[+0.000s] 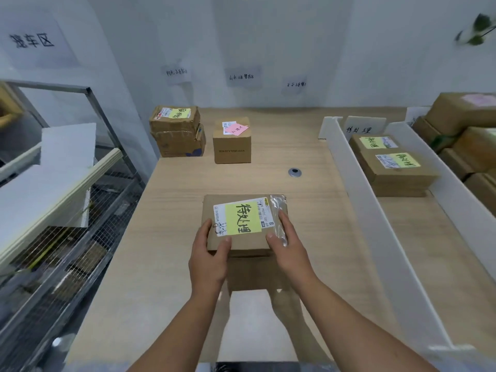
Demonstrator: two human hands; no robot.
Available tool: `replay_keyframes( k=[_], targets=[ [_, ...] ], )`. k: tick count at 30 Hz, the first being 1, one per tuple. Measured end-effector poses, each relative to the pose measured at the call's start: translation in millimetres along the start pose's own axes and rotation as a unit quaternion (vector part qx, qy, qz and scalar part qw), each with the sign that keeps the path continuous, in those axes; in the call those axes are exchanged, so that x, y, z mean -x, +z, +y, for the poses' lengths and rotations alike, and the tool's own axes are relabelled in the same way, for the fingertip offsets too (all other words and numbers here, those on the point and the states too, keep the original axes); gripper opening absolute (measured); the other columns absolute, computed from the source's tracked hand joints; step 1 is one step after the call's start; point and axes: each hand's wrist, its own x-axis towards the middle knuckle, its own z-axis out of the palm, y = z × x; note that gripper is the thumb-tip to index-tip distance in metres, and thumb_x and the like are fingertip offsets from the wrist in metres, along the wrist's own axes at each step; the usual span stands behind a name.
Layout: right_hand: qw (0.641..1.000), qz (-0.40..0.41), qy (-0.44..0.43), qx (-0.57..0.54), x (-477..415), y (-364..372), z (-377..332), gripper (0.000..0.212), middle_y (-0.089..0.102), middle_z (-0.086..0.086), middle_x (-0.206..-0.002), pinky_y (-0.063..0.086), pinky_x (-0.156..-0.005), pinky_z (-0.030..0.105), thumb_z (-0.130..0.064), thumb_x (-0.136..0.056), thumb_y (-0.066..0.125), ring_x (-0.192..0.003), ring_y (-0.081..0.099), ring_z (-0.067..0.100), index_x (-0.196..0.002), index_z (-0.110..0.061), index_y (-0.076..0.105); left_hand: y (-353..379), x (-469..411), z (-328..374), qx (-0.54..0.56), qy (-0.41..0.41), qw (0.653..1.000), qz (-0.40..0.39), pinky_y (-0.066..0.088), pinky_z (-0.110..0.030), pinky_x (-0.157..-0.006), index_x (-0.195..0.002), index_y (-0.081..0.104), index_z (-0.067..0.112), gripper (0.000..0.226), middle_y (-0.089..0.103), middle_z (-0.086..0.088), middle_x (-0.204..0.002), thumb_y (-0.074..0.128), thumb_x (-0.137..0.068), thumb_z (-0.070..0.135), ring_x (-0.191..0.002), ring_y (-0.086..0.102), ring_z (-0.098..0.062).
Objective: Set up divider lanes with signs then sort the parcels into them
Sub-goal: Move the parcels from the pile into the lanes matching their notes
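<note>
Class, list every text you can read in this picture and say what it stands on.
"待处理": yellow note on the held parcel.
"待处理": white sign in the divider lane.
"装车区": wall sheet.
Too blurred: wall slips, small box print, other parcels' notes.

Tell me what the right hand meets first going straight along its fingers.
Right hand grips the parcel. Beyond it the line runs over bare table, left of the grommet, toward the pink-note box; it may just pass its right side. Depth unclear.

"待处理" on yellow note (pixel 243 218) atop parcel (pixel 247 243); "装车区" on wall sheet (pixel 32 40)
</note>
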Motion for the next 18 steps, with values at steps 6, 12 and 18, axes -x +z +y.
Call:
replay_keyframes(
  k=[6,12,18],
  targets=[
    [0.998,0.034,-0.048,-0.034,27,-34,-14,0.057,0.043,-0.031,-0.139,0.037,-0.103,0.022,-0.029,-0.100,0.059,-0.128,0.044,0.000,-0.137,-0.062,0.032,9,36,28,0.021,0.026,0.999,0.007,0.045,-0.044,-0.109,-0.143,0.042,0.049,0.057,0.048,0.019,-0.149,0.067,-0.093,0.039,-0.131,0.050,-0.016],
    [0.991,0.102,-0.075,-0.048,39,-62,-27,0.058,0.044,-0.023,-0.150,0.040,-0.109,0.026,-0.031,-0.100,0.059,-0.132,0.045,0.002,-0.147,-0.054,0.035,23,42,61,0.040,0.079,0.996,-0.015,0.043,-0.042,-0.111,-0.143,0.044,0.046,0.056,0.049,0.021,-0.147,0.067,-0.093,0.035,-0.132,0.049,-0.010],
    [0.982,0.155,-0.096,-0.044,47,-96,-35,0.057,0.041,-0.025,-0.152,0.035,-0.109,0.023,-0.032,-0.101,0.058,-0.137,0.038,-0.001,-0.149,-0.052,0.034,48,47,86,0.054,0.118,0.990,-0.065,0.045,-0.042,-0.109,-0.143,0.043,0.048,0.055,0.049,0.026,-0.143,0.066,-0.094,0.035,-0.130,0.051,-0.007]
  ],
)
